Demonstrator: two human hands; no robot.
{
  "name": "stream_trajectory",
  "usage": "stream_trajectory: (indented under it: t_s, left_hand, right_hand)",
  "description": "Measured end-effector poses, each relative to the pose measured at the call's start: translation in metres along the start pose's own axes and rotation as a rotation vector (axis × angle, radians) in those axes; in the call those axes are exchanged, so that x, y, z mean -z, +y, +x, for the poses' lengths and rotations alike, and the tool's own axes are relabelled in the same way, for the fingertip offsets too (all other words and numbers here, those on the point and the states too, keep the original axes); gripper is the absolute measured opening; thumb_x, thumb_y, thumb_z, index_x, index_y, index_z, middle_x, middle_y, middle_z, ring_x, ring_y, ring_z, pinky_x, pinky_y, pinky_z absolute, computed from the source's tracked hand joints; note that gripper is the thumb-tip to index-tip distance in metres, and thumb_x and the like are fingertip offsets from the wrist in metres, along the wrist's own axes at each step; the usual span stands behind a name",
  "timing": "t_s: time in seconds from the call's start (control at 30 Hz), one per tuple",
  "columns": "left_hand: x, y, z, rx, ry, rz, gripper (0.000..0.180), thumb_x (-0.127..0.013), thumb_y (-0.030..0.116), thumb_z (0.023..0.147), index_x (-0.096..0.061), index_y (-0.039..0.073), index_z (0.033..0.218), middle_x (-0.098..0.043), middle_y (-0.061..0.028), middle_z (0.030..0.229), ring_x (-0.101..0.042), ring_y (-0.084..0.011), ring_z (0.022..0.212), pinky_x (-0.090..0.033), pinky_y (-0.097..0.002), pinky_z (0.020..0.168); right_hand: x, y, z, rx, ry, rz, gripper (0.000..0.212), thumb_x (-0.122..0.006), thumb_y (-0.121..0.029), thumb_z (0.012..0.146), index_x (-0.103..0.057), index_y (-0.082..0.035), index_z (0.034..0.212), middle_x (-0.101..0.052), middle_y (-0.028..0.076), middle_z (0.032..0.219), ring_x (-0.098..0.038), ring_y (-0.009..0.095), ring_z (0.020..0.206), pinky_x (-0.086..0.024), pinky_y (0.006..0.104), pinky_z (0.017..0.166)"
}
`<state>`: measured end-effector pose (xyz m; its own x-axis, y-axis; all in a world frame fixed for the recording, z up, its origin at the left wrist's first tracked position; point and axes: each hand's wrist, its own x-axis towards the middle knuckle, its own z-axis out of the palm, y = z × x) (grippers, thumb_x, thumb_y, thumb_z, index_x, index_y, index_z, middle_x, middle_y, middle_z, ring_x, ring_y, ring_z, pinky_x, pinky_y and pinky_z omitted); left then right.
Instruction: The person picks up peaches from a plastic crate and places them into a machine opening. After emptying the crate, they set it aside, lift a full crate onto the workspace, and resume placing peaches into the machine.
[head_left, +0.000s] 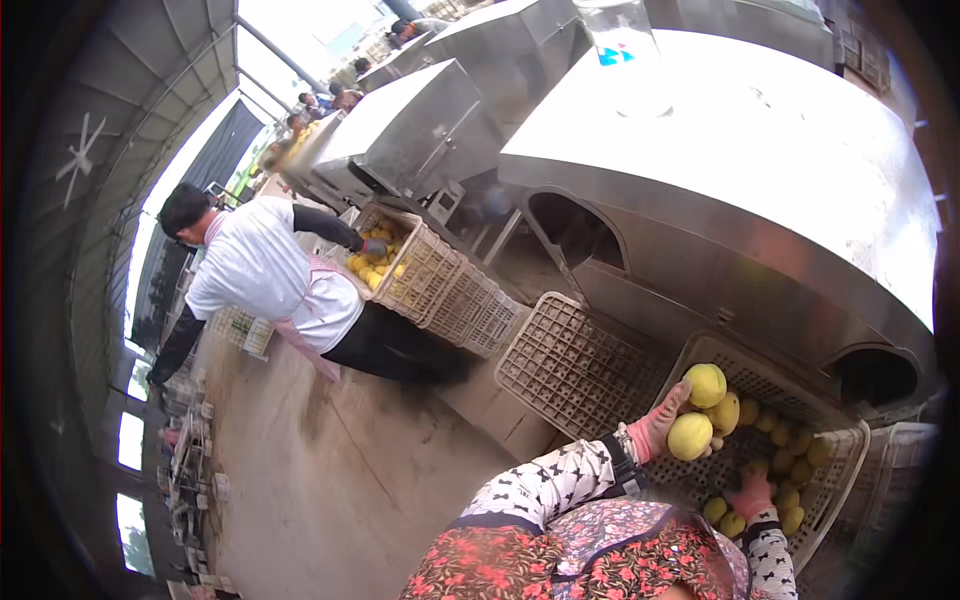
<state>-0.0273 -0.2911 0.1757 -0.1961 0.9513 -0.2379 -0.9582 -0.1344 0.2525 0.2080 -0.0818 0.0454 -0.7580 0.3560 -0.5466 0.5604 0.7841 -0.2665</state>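
Observation:
My left hand (657, 428), in a pink glove, is closed under three yellow oval fruits (690, 437) and holds them bunched above the near plastic crate (848, 462). Down inside that crate is my right hand (754, 496), gloved the same way. Its fingers meet a yellow fruit (757, 467), but they are blurred, so I cannot tell whether they grip it. Several more yellow fruits (802, 470) lie along the crate's right side and bottom. Both my forearms wear white sleeves with dark bows.
A lattice crate (575, 362) lies left of the near crate. Beyond it a person (275, 265) in a white shirt reaches into stacked crates (430, 280) of yellow fruit. A large metal machine (720, 170) with arched openings stands above my crate. More people (320, 100) are far back.

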Motion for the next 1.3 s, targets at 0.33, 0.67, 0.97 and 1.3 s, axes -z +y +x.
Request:
stream_trajectory:
  t_s: [0.33, 0.67, 0.97, 1.3]
  left_hand:
    - [-0.062, -0.12, -0.164, -0.455, 0.056, 0.023, 0.086, -0.054, 0.077, 0.076, -0.044, 0.012, 0.133, -0.061, -0.0207, 0.107, -0.067, -0.0311, 0.084, -0.06, -0.0374, 0.066]
    - [-0.076, -0.211, -0.226, -0.579, 0.117, 0.025, 0.092, -0.054, 0.078, 0.074, -0.044, 0.01, 0.134, -0.058, -0.0185, 0.11, -0.064, -0.0283, 0.083, -0.057, -0.035, 0.066]
    - [-0.078, -0.153, -0.196, -0.615, 0.293, 0.185, 0.095, -0.053, 0.083, 0.069, -0.05, 0.006, 0.125, -0.065, -0.0157, 0.099, -0.068, -0.0263, 0.076, -0.06, -0.0352, 0.062]
    - [-0.004, -0.136, 0.126, -0.252, 0.249, 0.219, 0.097, -0.047, 0.086, 0.07, -0.044, 0.012, 0.133, -0.059, -0.0201, 0.116, -0.067, -0.0365, 0.086, -0.06, -0.0437, 0.066]
  right_hand:
    - [-0.058, 0.112, -0.033, 0.348, -0.385, -0.504, 0.069, -0.069, -0.05, 0.068, -0.058, -0.008, 0.122, -0.059, 0.017, 0.125, -0.058, 0.036, 0.112, -0.045, 0.0466, 0.095]
    - [-0.026, 0.144, -0.094, 0.211, -0.22, -0.291, 0.069, -0.072, -0.043, 0.069, -0.056, -0.006, 0.125, -0.063, 0.017, 0.118, -0.059, 0.034, 0.109, -0.047, 0.0416, 0.094]
    - [-0.018, 0.076, -0.063, 0.3, -0.264, 0.237, 0.063, -0.073, -0.027, 0.077, -0.051, 0.001, 0.129, -0.058, 0.014, 0.126, -0.054, 0.023, 0.114, -0.042, 0.0384, 0.102]
    - [0.137, 0.063, 0.007, 0.619, 0.12, 1.415, 0.094, -0.083, -0.036, 0.073, -0.033, -0.003, 0.146, -0.048, 0.012, 0.137, -0.045, 0.02, 0.127, -0.033, 0.0337, 0.109]
